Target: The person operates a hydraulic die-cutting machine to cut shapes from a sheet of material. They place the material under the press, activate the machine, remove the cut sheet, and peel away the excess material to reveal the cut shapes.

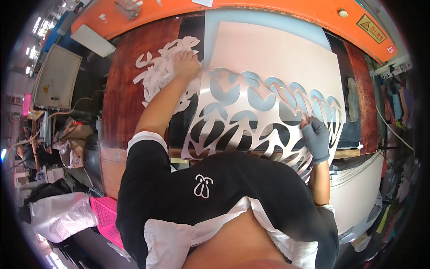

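My bare left hand (187,66) lies over a heap of white curved pieces (157,74) on the left of the work surface, its fingers spread on the heap. What lies under the palm is hidden. My right hand (316,140), in a grey glove with bare fingertips, pinches the pale sheet (277,45) near its right side. Rows of crescent-shaped holes run through the sheet's near half, leaving thin strips between them; its far half is whole. Through the holes show a light blue board (264,18) and a black surface.
An orange machine beam (170,17) spans the far edge. Reddish-brown boards (123,85) flank the black surface. A grey sole-shaped thing (352,99) lies at right. A grey box (58,76) and a pink basket (105,215) stand at left.
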`<state>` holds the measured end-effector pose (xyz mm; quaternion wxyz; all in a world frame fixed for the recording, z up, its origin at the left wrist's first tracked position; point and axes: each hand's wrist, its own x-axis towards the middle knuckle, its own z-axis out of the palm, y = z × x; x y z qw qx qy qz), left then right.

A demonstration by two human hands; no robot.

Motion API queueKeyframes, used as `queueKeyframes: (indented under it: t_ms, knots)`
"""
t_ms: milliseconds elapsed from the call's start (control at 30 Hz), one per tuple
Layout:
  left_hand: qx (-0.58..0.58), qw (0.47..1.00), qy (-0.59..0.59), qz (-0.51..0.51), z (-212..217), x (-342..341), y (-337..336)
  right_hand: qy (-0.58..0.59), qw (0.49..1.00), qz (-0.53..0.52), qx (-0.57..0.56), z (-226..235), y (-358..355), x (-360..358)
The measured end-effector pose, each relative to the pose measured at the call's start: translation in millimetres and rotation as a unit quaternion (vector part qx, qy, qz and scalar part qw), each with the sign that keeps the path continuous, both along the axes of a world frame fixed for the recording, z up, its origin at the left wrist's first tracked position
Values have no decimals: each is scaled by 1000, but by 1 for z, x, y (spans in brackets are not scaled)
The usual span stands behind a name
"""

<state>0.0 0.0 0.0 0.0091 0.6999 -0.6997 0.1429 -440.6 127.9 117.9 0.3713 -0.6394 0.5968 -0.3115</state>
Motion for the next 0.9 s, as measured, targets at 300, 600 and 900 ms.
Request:
queueKeyframes:
  t_ms: [300,600,900]
  knots:
    - [70,848,428,-304,7,-101,98,3,994,-63,-87,30,20,-16]
    - [-43,862,263,-431,-15,-215,161,80,981,-92,-154,-16,19,-48]
    - [188,869,218,-402,-12,-211,166,28,985,-96,-138,-28,16,-75]
